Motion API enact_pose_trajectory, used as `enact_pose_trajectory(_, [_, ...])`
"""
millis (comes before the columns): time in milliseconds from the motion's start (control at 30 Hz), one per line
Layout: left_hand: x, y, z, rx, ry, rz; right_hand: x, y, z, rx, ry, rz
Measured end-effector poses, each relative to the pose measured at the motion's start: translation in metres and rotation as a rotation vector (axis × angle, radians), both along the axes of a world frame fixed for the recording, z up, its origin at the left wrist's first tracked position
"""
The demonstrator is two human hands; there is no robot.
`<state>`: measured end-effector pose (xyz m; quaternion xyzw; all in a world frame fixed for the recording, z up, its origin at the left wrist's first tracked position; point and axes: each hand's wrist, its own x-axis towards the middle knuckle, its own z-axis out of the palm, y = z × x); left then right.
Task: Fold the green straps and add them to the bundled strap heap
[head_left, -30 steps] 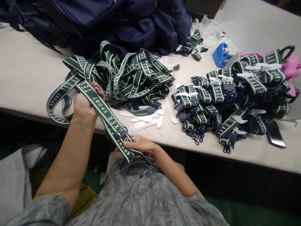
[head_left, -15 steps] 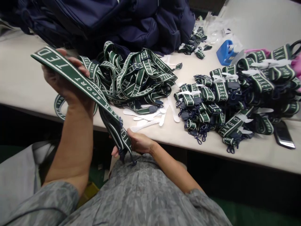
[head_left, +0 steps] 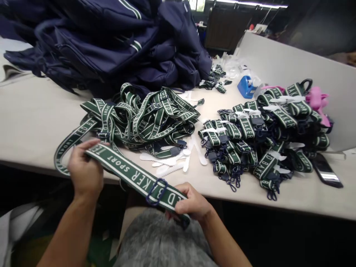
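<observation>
Between my hands a green webbing strap [head_left: 130, 172] with white lettering is stretched in a slant, close to the table's front edge. My left hand [head_left: 86, 168] is closed round its folded upper end. At the lower end my right hand [head_left: 191, 204] pinches the strap, thumb on top. A dark blue slider buckle [head_left: 157, 191] sits on the strap near that hand. Just beyond lies a tangled heap of loose straps [head_left: 147, 118]. White notched plastic ties [head_left: 169, 163] are scattered beside the heap.
Bundled straps [head_left: 241, 137] held by white ties cover the right side of the table [head_left: 30, 122]. A phone [head_left: 327, 170] lies near the front edge. Navy bags [head_left: 111, 52] are piled behind. A blue tape dispenser [head_left: 246, 87] and a pink object [head_left: 317, 102] stand farther right.
My left hand has come down and closed on the strap's end. My right hand has moved right, and the strap now lies flatter between them. The view has tilted up.
</observation>
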<state>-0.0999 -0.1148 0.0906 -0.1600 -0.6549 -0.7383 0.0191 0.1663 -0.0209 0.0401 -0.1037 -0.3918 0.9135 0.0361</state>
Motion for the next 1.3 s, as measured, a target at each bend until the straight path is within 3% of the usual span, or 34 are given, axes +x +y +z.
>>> enact_pose_trajectory(33, [0.007, -0.009, -0.006, -0.114, 0.053, -0.024, 0.009, 0.003, 0.008, -0.019, 0.058, 0.026])
enact_pose_trajectory(67, [0.014, -0.018, -0.009, -0.236, 0.06, -0.144, 0.017, 0.006, 0.016, -0.041, 0.112, 0.058])
enact_pose_trajectory(100, [0.023, -0.027, -0.01, -0.301, 0.046, -0.309, 0.022, 0.008, 0.023, -0.064, 0.156, 0.093])
enact_pose_trajectory(167, [0.042, -0.04, -0.006, -0.42, 0.058, -0.765, 0.024, 0.013, 0.037, -0.101, 0.205, 0.156])
enact_pose_trajectory(233, [0.063, -0.043, -0.002, -0.427, 0.028, -1.15, 0.016, 0.018, 0.048, -0.116, 0.241, 0.168])
enact_pose_trajectory(300, [0.083, -0.035, -0.003, -0.36, -0.073, -1.325, 0.003, 0.022, 0.054, -0.111, 0.28, 0.141])
enact_pose_trajectory(467, [0.127, -0.004, -0.031, -0.329, -0.301, -1.222, -0.016, 0.029, 0.049, -0.173, 0.141, -0.044])
enact_pose_trajectory(633, [0.141, -0.002, -0.05, -0.444, -0.381, -1.114, -0.015, 0.034, 0.024, -0.169, -0.012, -0.028])
enact_pose_trajectory(767, [0.131, -0.006, -0.048, -0.38, -0.531, -0.991, -0.014, 0.038, 0.012, -0.165, -0.008, -0.066])
enact_pose_trajectory(900, [0.121, -0.007, -0.043, -0.276, -0.572, -0.963, -0.017, 0.03, 0.017, -0.029, -0.015, -0.122])
enact_pose_trajectory(1100, [0.111, 0.008, -0.04, -0.082, -0.699, -0.61, -0.036, -0.009, 0.01, 0.154, -0.164, -0.254])
enact_pose_trajectory(1200, [0.105, 0.016, -0.035, -0.012, -0.743, -0.583, -0.042, -0.019, 0.002, 0.209, -0.225, -0.316])
enact_pose_trajectory(1300, [0.101, 0.021, -0.032, 0.012, -0.765, -0.558, -0.041, -0.016, -0.002, 0.139, -0.221, -0.263])
